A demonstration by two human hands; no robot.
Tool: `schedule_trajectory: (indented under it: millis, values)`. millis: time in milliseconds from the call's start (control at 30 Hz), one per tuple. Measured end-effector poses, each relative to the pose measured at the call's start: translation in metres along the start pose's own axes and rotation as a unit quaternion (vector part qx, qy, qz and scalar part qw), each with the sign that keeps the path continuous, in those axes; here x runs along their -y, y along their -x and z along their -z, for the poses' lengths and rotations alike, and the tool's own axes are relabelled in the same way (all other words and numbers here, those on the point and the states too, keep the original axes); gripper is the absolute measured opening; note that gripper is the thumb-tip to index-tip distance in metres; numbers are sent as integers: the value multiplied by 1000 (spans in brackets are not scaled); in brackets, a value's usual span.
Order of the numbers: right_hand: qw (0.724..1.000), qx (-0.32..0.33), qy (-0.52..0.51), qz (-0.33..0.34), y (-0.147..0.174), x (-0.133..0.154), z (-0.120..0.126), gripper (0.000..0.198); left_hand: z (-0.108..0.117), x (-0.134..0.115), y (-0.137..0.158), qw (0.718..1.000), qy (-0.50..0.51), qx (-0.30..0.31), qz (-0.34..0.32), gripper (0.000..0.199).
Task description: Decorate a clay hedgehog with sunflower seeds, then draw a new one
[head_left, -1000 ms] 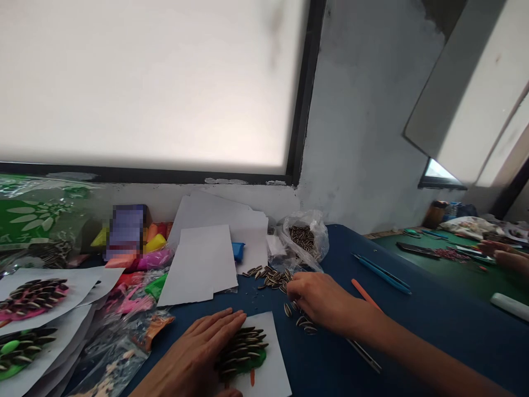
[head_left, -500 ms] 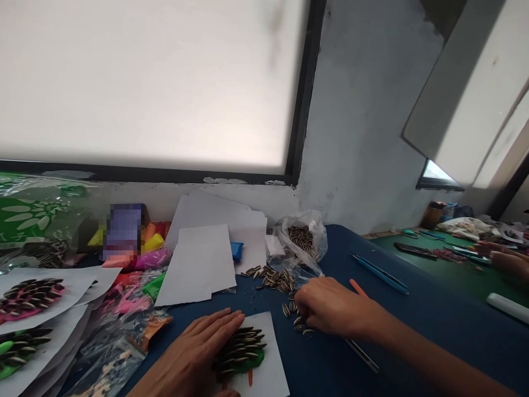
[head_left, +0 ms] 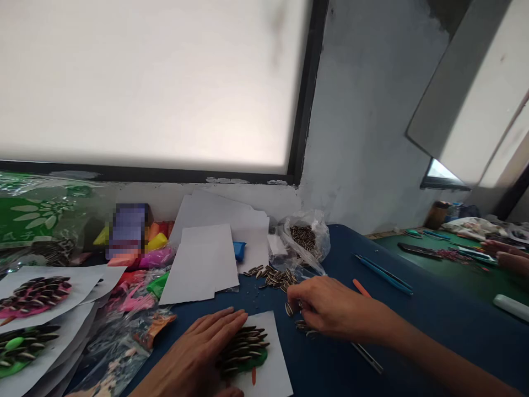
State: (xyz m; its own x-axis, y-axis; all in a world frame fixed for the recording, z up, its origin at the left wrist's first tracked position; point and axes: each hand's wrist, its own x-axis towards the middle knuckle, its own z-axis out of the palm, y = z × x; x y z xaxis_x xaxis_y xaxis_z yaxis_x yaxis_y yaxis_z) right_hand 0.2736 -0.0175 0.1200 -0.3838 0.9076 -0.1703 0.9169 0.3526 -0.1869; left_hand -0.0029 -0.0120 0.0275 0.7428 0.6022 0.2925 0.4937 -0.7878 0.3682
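Observation:
My left hand (head_left: 202, 350) lies flat with its fingers stretched out, pressing on a white sheet of paper (head_left: 278, 361). On that sheet is a green clay patch (head_left: 253, 361) covered with rows of sunflower seeds (head_left: 243, 348), with a small orange clay strip (head_left: 253, 376) below; my hand hides its left part. My right hand (head_left: 330, 309) is closed, index finger and thumb bent down around a loose sunflower seed (head_left: 289, 309) on the blue table. More seeds lie under and beside its fingers. A pile of sunflower seeds (head_left: 278, 277) is just beyond.
Behind the pile stands a clear bag of seeds (head_left: 303, 238). Blank white sheets (head_left: 198, 264) and colourful clay packs (head_left: 155, 256) are left of it. Seed-covered pictures (head_left: 35, 298) lie far left. Blue tweezers (head_left: 382, 274) lie right. Another person's hand (head_left: 512, 259) is at the green table.
My right hand has shifted slightly left, its fingertips now at a seed that lay just beside them. My left hand stays on the paper. The view has moved slightly.

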Motion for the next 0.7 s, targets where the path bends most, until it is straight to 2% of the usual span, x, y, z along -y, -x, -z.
schedule_trajectory:
  millis: [67,133,300,500,700]
  values:
    - [998,23,-57,24,0,3,0,20,0,0,0,1000,-4,-2,1,74]
    - [996,12,-80,27,-1,5,-1,20,0,0,0,1000,-5,-6,0,73]
    - [996,-66,-44,-25,-8,1,-4,13,1,0,3,1000,-5,-10,-16,77]
    - [998,-40,-2,-39,-13,-6,-9,10,1,1,1,999,-16,-18,-27,79]
    - [998,-53,-7,-36,-16,-7,-10,17,-1,1,1,999,-23,-30,-35,79]
